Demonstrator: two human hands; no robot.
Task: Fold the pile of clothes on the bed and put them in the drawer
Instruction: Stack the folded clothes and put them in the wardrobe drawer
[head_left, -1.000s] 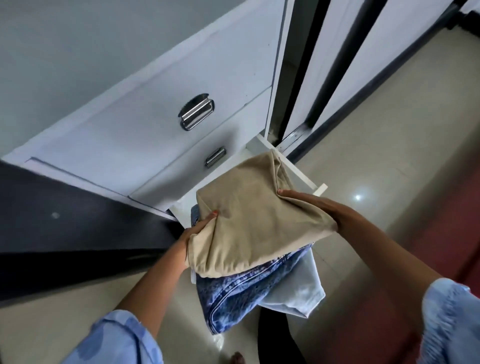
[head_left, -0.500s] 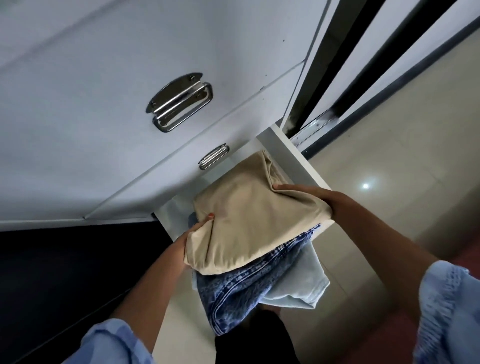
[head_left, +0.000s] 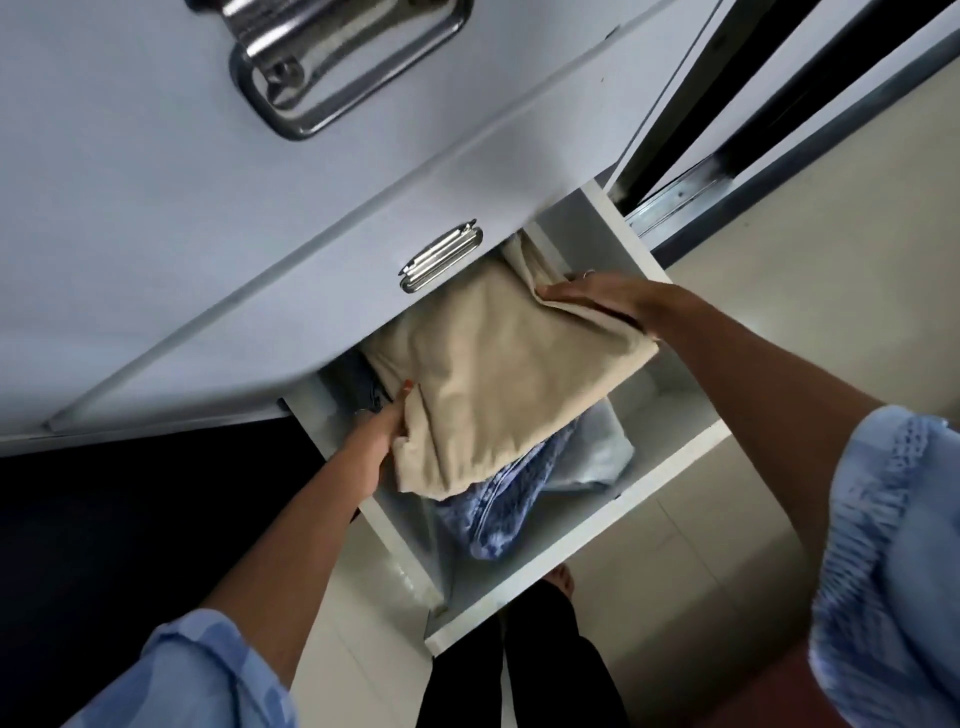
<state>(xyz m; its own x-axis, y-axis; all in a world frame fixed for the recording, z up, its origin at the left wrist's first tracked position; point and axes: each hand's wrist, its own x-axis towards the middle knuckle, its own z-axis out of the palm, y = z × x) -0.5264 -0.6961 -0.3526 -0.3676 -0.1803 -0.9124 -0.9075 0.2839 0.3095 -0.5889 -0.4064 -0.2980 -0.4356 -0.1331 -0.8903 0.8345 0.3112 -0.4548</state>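
A stack of folded clothes sits low inside the open white bottom drawer (head_left: 582, 540). A beige garment (head_left: 498, 374) lies on top, blue denim jeans (head_left: 498, 514) hang out beneath it, and a pale blue piece (head_left: 597, 452) shows at the right. My left hand (head_left: 387, 426) grips the stack's left edge, thumb on the beige cloth and fingers hidden underneath. My right hand (head_left: 597, 299) holds the far right corner of the beige garment, with its fingers lying over the fold.
Above the open drawer are two shut white drawer fronts with metal handles, a large handle (head_left: 332, 62) and a small handle (head_left: 441, 254). A dark wardrobe track (head_left: 691, 182) runs at the right. Pale floor tiles (head_left: 810, 218) lie beyond. My dark trouser legs and a foot (head_left: 563, 579) stand before the drawer.
I have leaned closer and lowered the stack from above the drawer's rim down into the drawer. Both hands kept their hold on the clothes.
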